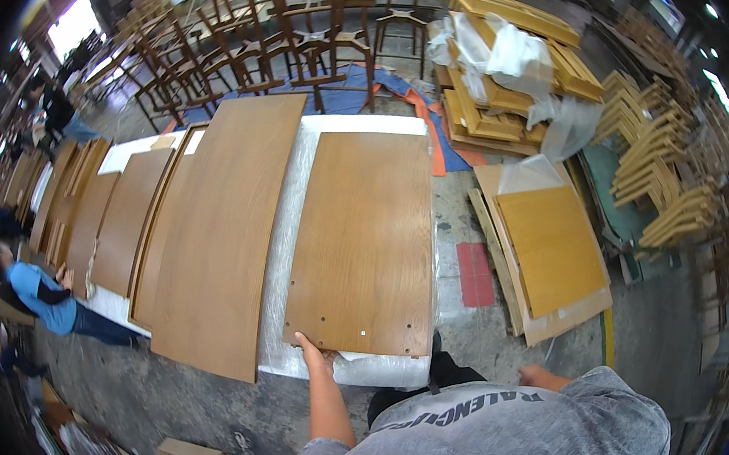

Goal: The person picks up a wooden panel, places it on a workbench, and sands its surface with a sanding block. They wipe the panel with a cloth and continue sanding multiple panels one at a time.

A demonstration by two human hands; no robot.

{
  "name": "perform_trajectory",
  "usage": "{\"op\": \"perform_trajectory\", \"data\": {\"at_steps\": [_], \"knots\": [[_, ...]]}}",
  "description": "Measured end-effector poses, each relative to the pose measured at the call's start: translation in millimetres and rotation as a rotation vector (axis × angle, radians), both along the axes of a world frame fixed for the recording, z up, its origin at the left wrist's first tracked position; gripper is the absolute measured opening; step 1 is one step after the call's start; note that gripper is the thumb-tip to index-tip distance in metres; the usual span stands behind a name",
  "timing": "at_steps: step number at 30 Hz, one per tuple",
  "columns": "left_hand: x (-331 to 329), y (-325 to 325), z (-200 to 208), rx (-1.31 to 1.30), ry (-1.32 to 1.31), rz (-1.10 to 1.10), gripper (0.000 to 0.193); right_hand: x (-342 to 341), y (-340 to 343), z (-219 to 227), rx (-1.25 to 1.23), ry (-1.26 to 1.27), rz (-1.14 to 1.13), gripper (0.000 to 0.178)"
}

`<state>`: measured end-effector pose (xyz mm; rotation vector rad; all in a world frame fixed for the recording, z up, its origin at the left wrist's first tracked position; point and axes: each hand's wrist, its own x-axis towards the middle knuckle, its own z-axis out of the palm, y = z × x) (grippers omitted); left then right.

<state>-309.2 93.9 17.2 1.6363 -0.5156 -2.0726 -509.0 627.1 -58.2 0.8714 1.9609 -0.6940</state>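
Observation:
My left hand grips the near edge of a brown wooden panel, the thumb on top and the fingers mostly hidden at or under the edge. Several small dark holes and one small white square mark the panel's near end. Beneath it lies a white, plastic-wrapped slab, showing along the left side and both ends. A longer brown panel lies just to the left. My right hand is away from the panel, out by my right side; its fingers are too small and blurred to read.
More brown panels lie further left, beside a person in a blue shirt. Upturned dark chairs stand behind. At right are a yellow-brown board on cardboard, stacked yellow frames and pale chair frames.

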Motion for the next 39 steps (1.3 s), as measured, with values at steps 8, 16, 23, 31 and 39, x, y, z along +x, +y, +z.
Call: {"op": "perform_trajectory", "data": {"at_steps": [8, 16, 23, 31, 39], "knots": [[38.4, -23.1, 55.7, -0.415, -0.015, 0.135, 0.054, 64.3, 71.0, 15.6, -0.148, 0.256, -0.407, 0.044], [-164.6, 15.5, 67.9, -1.114, -0.361, -0.802, 0.045, 0.4, 33.0, -3.4, -0.308, 0.262, -0.241, 0.039], [-279.2, 197.7, -7.0, -1.258, -1.239, -1.037, 0.084, -63.3, 138.8, -20.1, -0.363, 0.143, -0.285, 0.045], [-275.0, 138.7, 20.7, -0.898, -1.349, -0.761, 0.076, -195.9, 275.1, -12.3, -0.168, 0.181, -0.765, 0.055], [-315.3, 107.1, 6.2, -0.702, -1.663, -0.533, 0.073, -381.8, 161.5, -1.8, -0.37, 0.167, -0.381, 0.057]]}}
